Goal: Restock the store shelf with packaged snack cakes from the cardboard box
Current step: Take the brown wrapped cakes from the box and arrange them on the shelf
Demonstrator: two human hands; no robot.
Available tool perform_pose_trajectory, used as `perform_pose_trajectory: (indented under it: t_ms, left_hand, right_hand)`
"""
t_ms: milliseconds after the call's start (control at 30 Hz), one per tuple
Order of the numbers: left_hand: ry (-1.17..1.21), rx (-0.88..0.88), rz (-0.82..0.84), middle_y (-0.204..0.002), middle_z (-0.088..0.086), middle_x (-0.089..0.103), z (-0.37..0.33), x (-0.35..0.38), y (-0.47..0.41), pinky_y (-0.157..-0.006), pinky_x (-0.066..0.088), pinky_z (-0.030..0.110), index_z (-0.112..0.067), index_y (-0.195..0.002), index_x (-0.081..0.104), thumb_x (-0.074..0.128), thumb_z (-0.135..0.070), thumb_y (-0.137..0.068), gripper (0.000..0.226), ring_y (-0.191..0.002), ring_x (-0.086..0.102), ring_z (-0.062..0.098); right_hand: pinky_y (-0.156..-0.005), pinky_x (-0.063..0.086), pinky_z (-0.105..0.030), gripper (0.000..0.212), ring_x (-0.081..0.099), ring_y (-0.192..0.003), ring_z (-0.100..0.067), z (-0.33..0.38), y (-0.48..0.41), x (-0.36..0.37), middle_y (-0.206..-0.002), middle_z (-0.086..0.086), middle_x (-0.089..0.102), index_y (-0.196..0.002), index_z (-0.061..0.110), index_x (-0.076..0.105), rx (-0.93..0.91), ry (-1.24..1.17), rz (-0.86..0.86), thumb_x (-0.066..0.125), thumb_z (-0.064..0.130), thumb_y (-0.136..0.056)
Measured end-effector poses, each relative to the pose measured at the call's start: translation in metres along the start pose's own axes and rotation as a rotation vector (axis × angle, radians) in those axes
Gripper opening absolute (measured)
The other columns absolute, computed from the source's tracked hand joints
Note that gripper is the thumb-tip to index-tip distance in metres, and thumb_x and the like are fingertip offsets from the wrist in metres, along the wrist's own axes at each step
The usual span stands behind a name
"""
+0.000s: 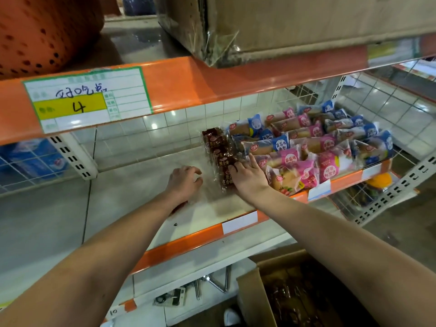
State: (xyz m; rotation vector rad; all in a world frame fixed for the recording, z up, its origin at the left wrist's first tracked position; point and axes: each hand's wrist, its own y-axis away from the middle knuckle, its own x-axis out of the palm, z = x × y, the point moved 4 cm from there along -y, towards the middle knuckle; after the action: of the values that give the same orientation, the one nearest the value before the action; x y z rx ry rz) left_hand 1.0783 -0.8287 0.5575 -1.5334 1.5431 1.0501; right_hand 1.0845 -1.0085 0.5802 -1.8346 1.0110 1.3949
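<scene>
A row of brown snack cake packets (218, 151) lies on the white shelf (146, 175), running from the back towards the front. My right hand (247, 177) presses its spread, straight fingers on the front packets of that row. My left hand (185, 182) is just left of the row with its fingers curled down over a clear-wrapped brown packet (179, 206). That packet is mostly hidden under the palm and wrist. The open cardboard box (250, 286) stands at the lower right, with more dark packets inside in shadow.
Pink and blue packaged cakes (316, 142) fill the shelf's right half against a wire divider. An orange upper shelf lip with a price label (87, 100) overhangs, and a large carton (283, 24) sits on it. The shelf's left half is bare white.
</scene>
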Motion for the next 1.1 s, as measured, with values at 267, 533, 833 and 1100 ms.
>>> perform_pose_trajectory:
  t_ms: [267, 533, 833, 1100]
  left_hand:
    - [-0.100, 0.054, -0.011, -0.140, 0.008, 0.043, -0.017, 0.003, 0.009, -0.112, 0.021, 0.038, -0.020, -0.130, 0.051, 0.047, -0.027, -0.095, 0.036, -0.132, 0.032, 0.032]
    - [-0.063, -0.014, -0.035, -0.142, 0.006, 0.042, 0.006, -0.006, 0.015, -0.114, 0.018, 0.037, -0.021, -0.134, 0.045, 0.051, -0.028, -0.090, 0.045, -0.135, 0.032, 0.026]
    - [0.016, -0.254, -0.121, -0.140, 0.010, 0.048, 0.063, -0.035, 0.054, -0.111, 0.027, 0.037, -0.016, -0.136, 0.043, 0.053, -0.016, -0.084, 0.053, -0.130, 0.041, 0.029]
    - [0.155, -0.363, -0.117, -0.135, 0.008, 0.053, 0.089, -0.034, 0.084, -0.106, 0.038, 0.038, -0.016, -0.132, 0.049, 0.054, -0.019, -0.085, 0.047, -0.124, 0.047, 0.026]
  right_hand:
    - [-0.118, -0.003, -0.051, 0.073, 0.017, -0.142, -0.040, 0.013, -0.007, -0.009, -0.149, -0.023, 0.027, -0.149, 0.000, 0.012, 0.105, 0.009, 0.160, 0.053, 0.015, -0.090]
    - [-0.118, 0.013, -0.044, 0.062, 0.035, -0.130, -0.031, 0.035, -0.016, -0.040, -0.139, -0.011, 0.038, -0.144, 0.013, 0.032, 0.007, -0.247, -0.107, 0.049, 0.028, -0.086]
    - [-0.120, 0.009, -0.039, 0.080, 0.009, -0.146, -0.024, 0.112, -0.019, -0.024, -0.159, -0.007, 0.011, -0.153, 0.014, 0.010, -0.308, -0.478, 0.046, 0.049, 0.048, -0.091]
    - [-0.119, 0.014, -0.041, 0.093, 0.022, -0.141, -0.026, 0.126, -0.027, -0.011, -0.151, -0.008, 0.028, -0.152, 0.017, 0.015, -0.261, -0.609, 0.146, 0.061, 0.056, -0.082]
